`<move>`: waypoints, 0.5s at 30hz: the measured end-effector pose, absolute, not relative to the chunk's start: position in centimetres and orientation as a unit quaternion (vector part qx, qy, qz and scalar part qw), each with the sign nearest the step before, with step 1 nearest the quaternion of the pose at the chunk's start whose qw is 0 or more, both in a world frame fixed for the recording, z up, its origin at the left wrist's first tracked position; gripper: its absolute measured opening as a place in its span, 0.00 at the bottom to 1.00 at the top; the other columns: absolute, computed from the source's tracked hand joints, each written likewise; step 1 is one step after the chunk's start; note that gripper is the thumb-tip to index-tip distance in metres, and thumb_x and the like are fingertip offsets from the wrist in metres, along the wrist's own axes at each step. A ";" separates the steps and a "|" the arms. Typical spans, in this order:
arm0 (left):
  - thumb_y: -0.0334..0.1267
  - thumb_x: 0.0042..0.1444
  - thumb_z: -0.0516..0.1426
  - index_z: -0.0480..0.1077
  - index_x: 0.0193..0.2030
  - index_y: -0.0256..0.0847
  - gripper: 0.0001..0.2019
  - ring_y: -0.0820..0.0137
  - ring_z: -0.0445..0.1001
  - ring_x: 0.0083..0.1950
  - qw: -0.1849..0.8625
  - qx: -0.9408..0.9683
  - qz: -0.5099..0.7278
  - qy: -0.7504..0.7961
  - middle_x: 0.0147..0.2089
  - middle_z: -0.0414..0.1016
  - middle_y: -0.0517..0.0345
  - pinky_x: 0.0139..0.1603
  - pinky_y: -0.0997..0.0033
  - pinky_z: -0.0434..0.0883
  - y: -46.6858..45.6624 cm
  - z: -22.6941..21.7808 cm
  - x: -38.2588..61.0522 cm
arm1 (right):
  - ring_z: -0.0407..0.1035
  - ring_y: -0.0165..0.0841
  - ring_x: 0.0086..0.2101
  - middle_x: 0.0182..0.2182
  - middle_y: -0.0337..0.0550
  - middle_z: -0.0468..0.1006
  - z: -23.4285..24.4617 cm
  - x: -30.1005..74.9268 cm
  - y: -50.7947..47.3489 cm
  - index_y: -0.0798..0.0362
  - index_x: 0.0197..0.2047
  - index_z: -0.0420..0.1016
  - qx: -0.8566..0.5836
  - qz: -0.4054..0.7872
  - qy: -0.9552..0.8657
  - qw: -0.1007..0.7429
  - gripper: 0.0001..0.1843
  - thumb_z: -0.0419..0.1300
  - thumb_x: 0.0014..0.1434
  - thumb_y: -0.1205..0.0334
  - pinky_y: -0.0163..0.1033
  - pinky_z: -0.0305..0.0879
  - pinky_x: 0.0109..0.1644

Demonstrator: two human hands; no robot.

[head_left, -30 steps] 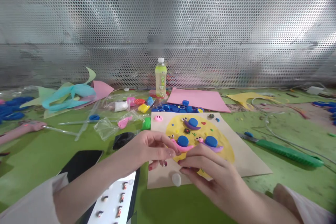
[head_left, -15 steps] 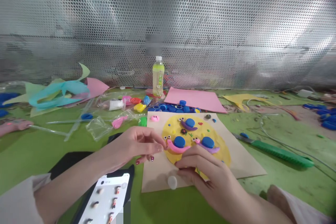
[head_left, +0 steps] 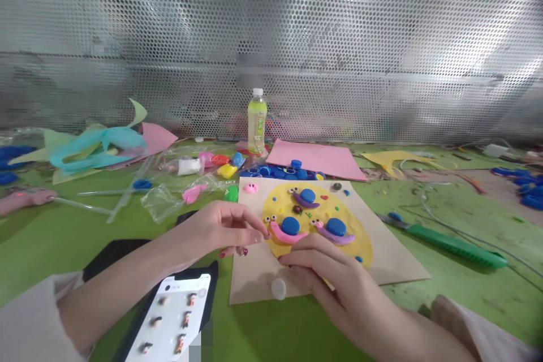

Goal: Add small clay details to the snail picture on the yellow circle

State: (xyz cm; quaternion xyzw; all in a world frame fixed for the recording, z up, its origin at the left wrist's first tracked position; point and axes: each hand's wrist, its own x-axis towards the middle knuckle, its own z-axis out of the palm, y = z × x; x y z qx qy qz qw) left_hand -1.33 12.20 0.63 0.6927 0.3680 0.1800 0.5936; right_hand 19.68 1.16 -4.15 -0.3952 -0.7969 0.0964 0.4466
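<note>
A beige sheet (head_left: 399, 260) bears a yellow clay disc (head_left: 360, 237) with three clay snails whose shells are blue bottle caps. My left hand (head_left: 224, 232) hovers over the sheet's left side, thumb and index finger pinched beside the pink snail (head_left: 282, 236); anything between the tips is too small to make out. My right hand (head_left: 335, 277) rests over the disc's lower edge, fingers curled together and thumb beneath; what they hold, if anything, is hidden. Near them are a purple snail (head_left: 345, 238), a smaller purple snail (head_left: 306, 203) and a white round piece (head_left: 279, 288).
A phone (head_left: 169, 317) lies at lower left. A green utility knife (head_left: 458, 246) is on the right, blade towards the sheet. Behind stand a bottle (head_left: 257, 124), pink card (head_left: 316, 159), blue caps (head_left: 275, 172) and bagged clay (head_left: 227, 171). A glue gun (head_left: 29, 201) lies far left.
The view has shifted slightly. Both hands keep nearly the same places and poses, with small finger movements. The right fingertips sit slightly further left.
</note>
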 end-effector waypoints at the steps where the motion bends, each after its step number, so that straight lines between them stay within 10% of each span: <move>1: 0.42 0.49 0.66 0.79 0.32 0.40 0.08 0.77 0.62 0.21 0.592 0.694 0.180 0.368 0.20 0.67 0.64 0.22 0.79 0.57 12.2 0.7 -1.3 | 0.74 0.30 0.39 0.38 0.46 0.78 -4.2 19.7 1.2 0.56 0.45 0.76 -0.392 0.098 -0.797 0.448 0.09 0.55 0.66 0.72 0.31 0.73 0.44; 15: 0.44 0.48 0.66 0.80 0.33 0.41 0.09 0.76 0.67 0.25 0.564 0.716 0.159 0.378 0.25 0.73 0.61 0.24 0.78 0.58 12.1 0.8 -1.3 | 0.72 0.30 0.33 0.31 0.42 0.75 -4.6 19.6 1.1 0.53 0.36 0.75 -0.393 0.113 -0.794 0.450 0.05 0.59 0.66 0.64 0.34 0.72 0.36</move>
